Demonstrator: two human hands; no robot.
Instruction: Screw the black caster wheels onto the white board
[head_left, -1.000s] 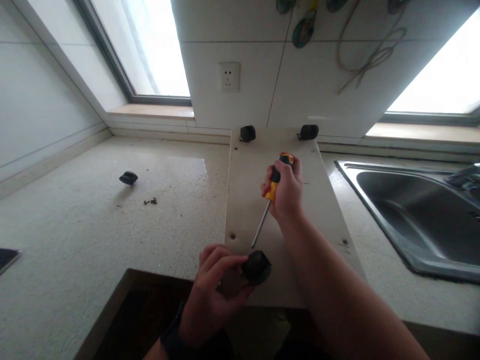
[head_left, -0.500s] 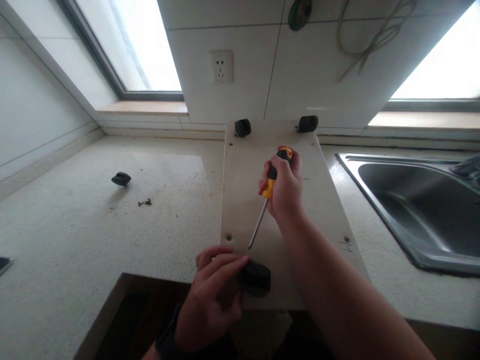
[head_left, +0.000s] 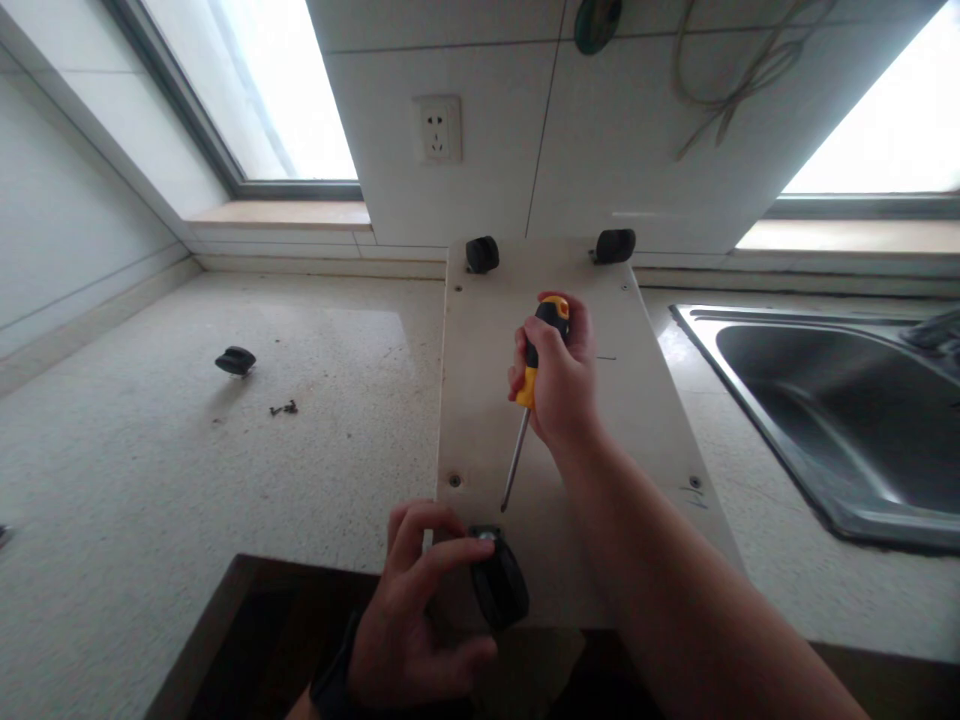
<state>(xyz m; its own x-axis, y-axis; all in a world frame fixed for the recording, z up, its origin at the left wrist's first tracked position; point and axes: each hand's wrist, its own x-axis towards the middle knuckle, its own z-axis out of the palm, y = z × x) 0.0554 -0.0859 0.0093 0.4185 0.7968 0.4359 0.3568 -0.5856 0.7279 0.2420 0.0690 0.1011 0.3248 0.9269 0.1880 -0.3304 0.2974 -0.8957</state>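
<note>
My right hand (head_left: 561, 375) is wrapped round the yellow and black handle of a screwdriver (head_left: 529, 380). The shaft points down, its tip just above a white board (head_left: 630, 420). A black caster wheel (head_left: 501, 588) with a small metal mounting plate lies at the board's near end, a little below the tip. My left hand (head_left: 424, 600) rests its index finger on top of this caster, with thumb and fingers apart. Two more casters, a left one (head_left: 482, 254) and a right one (head_left: 615, 246), stand at the board's far corners.
A loose caster (head_left: 235, 360) and several small screws (head_left: 285, 408) lie on the speckled countertop (head_left: 352, 350) to the left. At the right is a steel sink (head_left: 847, 420). A wall socket (head_left: 438, 130) is behind; a dark opening (head_left: 292, 630) lies in front of the counter's edge.
The near caster has swivelled, so its wheel points toward me and its plate shows. My left thumb has moved off it. The screwdriver has shifted slightly left and stands more upright.
</note>
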